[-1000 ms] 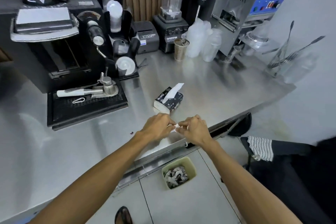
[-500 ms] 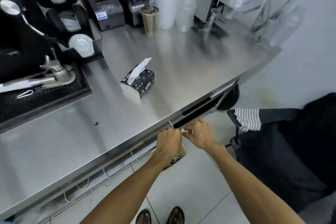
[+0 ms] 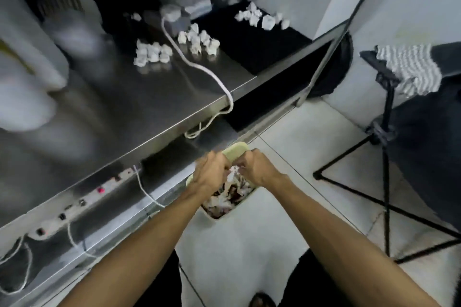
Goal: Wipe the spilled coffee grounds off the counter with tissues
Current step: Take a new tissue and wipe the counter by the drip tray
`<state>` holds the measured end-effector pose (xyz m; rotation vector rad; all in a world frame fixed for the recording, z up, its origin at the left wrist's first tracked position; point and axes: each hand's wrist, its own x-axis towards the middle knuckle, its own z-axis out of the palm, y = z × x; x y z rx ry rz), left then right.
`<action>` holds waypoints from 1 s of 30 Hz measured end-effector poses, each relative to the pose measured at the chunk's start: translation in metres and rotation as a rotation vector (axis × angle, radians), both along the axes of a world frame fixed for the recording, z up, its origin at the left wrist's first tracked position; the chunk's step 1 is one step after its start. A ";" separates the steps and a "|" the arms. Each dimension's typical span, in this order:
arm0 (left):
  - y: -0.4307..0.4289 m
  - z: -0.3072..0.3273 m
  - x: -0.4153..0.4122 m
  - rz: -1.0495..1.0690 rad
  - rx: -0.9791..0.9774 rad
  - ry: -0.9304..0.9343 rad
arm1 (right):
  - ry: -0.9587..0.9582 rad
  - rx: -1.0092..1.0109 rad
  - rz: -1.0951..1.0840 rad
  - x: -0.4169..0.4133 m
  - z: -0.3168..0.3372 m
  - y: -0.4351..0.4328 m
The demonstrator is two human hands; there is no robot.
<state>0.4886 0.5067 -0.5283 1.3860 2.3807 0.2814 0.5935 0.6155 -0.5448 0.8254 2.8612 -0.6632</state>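
**While the Bin Sits Stuffed, Two Hands Pinch One Tissue Above It**

Down on the floor, the pale green bin is packed with crumpled, dark-stained tissues. Right over it, the left hand and right hand are close together with fingers curled. Both are pinching a white tissue that hangs between them, just above the heap. Behind, on the steel shelf, clusters of white tissue balls lie well apart from the hands.

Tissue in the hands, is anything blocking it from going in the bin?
Nothing visible does. The left hand and right hand pinch the tissue right above the open waste bin, which has no lid on it and holds used tissues.
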 end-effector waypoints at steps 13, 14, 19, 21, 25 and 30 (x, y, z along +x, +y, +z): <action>0.008 -0.111 -0.020 0.032 0.039 -0.027 | 0.021 0.065 -0.086 -0.011 -0.104 0.024; 0.009 -0.104 -0.021 0.009 0.041 -0.016 | 0.031 0.083 -0.081 -0.012 -0.096 0.023; 0.010 -0.094 -0.020 -0.046 0.102 0.126 | 0.082 0.065 -0.155 -0.022 -0.086 0.030; 0.007 -0.090 -0.018 -0.047 0.150 0.124 | 0.106 0.017 -0.198 -0.022 -0.081 0.027; 0.000 -0.043 -0.003 -0.015 0.204 0.091 | 0.147 -0.045 -0.233 -0.012 -0.035 0.012; 0.001 0.091 0.025 0.081 0.291 0.090 | 0.325 -0.081 -0.330 0.001 0.090 -0.008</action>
